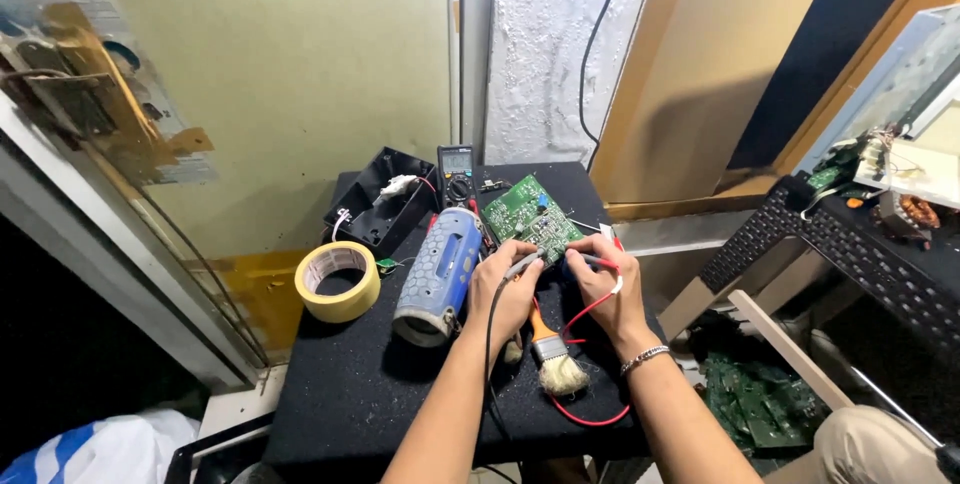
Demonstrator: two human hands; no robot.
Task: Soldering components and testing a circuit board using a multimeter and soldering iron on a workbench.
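our left hand (503, 284) pinches a black probe (524, 264) and our right hand (601, 279) pinches a red probe (593, 261), both tips down on the green board (530, 212) at the far side of the black mat (350, 384). a meter (456, 175) stands behind the board. a blue speaker (439, 274) lies just left of our left hand, a tape roll (337, 280) further left. a brush (552, 354) lies between our wrists, crossed by the red lead (585, 416).

A small black table (370, 384) carries a tape roll (337, 281), blue speaker (437, 275), multimeter (456, 174), circuit board (530, 214), brush (553, 356) and black tray (383, 199).
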